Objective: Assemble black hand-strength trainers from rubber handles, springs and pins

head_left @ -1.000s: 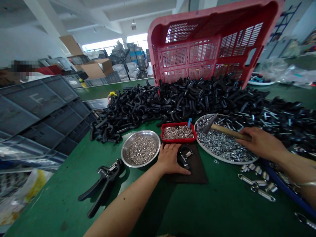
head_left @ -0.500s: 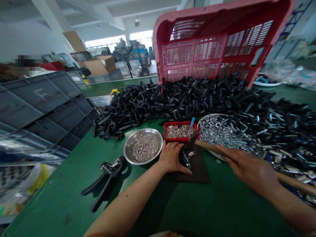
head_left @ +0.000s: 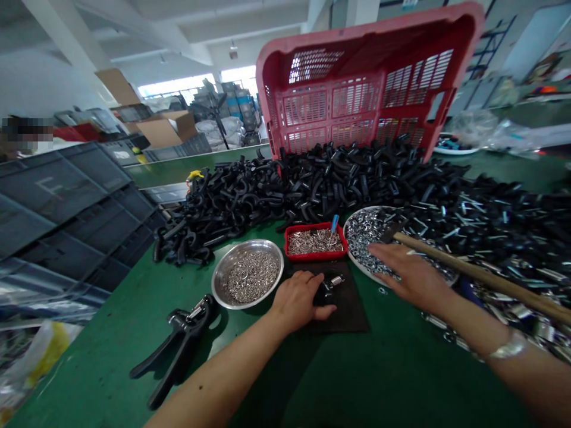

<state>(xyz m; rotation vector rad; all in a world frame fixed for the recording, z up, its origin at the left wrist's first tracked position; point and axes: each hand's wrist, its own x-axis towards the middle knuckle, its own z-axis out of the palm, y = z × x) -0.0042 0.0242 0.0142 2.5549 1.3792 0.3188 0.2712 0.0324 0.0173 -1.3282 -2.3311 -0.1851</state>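
Observation:
My left hand rests on a dark mat and is closed on a black gripper part with a spring. My right hand is open, fingers stretched flat over the rim of a large tray of silver washers. A wooden-handled hammer lies across that tray to the right of this hand, no longer held. A small red tray of metal pins sits just beyond the mat. A steel bowl of small rings stands left of my left hand.
A big heap of black curved handles spills from a tipped pink crate at the back. An assembled black hand gripper lies front left. Grey crates line the left edge. Metal springs and hooks lie at the right.
My right hand swung the hammer down to the part on the mat, then laid the hammer across the washer tray and let go. My left hand stayed on the part.

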